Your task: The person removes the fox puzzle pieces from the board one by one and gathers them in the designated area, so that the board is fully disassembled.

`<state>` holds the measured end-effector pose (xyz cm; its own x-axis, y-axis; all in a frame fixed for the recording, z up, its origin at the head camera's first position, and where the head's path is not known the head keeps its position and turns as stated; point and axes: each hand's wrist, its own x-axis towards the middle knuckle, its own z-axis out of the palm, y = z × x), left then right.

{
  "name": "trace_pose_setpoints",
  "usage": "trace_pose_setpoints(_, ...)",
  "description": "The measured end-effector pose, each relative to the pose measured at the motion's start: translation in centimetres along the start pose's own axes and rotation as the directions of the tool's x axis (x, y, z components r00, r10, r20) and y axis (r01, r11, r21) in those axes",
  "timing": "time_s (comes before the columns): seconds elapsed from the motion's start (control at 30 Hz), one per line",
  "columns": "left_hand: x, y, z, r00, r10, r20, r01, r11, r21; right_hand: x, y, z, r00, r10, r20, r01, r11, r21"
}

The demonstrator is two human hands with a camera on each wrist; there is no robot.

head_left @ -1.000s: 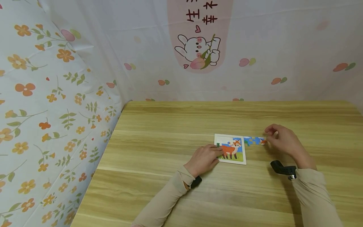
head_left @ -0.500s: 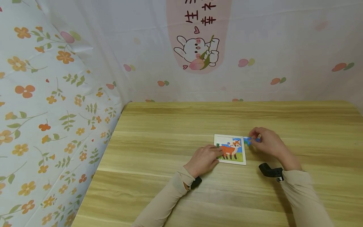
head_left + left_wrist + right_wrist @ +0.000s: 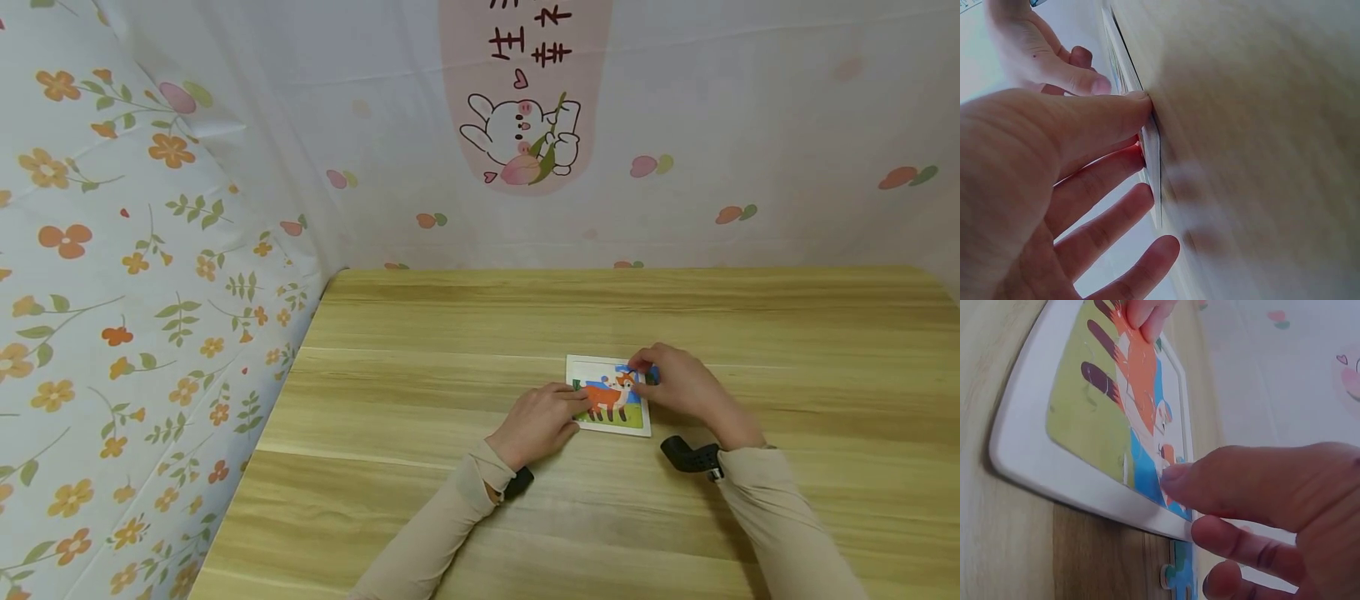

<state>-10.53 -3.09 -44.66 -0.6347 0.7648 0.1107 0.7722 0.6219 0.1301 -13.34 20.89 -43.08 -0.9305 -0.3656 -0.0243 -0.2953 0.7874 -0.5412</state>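
A fox jigsaw puzzle (image 3: 611, 408) in a white frame lies on the table, its upper left part pale and bare. My left hand (image 3: 542, 419) rests on its left side with fingers fairly straight. The left thumb (image 3: 1116, 115) touches the frame's edge in the left wrist view. Over the upper right corner, my right hand (image 3: 686, 385) appears to pinch a puzzle piece between thumb and index finger, mostly hidden by the fingers. The right thumb (image 3: 1194, 481) is at the fox's face in the right wrist view. Beside the frame lies a loose blue-green piece (image 3: 1179, 572), partly covered by the hand.
The wooden table (image 3: 465, 333) reaches back to a white curtain (image 3: 375, 100) with a rabbit print. A flowered cloth (image 3: 150, 333) hangs along the left side. A black wrist camera (image 3: 690, 456) sits below the right hand.
My right hand has moved left, from the loose pieces at the right to the upper right corner of the puzzle. My left hand has stayed in place.
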Motion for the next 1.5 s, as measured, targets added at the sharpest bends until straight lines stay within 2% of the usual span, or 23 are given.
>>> trace_pose_setpoints(0.37, -0.23, -0.05, 0.07, 1.000, -0.003, -0.003, 0.003, 1.000, -0.014, 0.21, -0.30, 0.34, 1.000, 0.011, 0.014, -0.011, 0.999, -0.041)
trace_pose_setpoints(0.63, -0.13, 0.01, 0.10, 1.000, -0.006, -0.002, 0.006, 1.000, -0.014, 0.34, -0.16, 0.25, 1.000, 0.004, 0.021, -0.004, 1.000, -0.020)
trace_pose_setpoints(0.97, 0.02, 0.02, -0.01, 1.000, -0.008, -0.005, 0.008, 1.000, -0.014, 0.36, 0.23, 0.39, 0.999, -0.028, -0.028, 0.028, 0.999, -0.017)
trace_pose_setpoints(1.2, 0.12, 0.02, -0.12, 1.000, -0.005, 0.002, 0.005, 1.000, -0.016, 0.45, 0.19, 0.32, 0.999, -0.029, -0.021, 0.028, 0.999, -0.035)
trace_pose_setpoints(1.5, 0.14, 0.05, -0.08, 1.000, -0.006, -0.003, 0.006, 1.000, -0.021, 0.36, -0.02, 0.01, 0.993, -0.094, -0.067, 0.093, 0.995, -0.024)
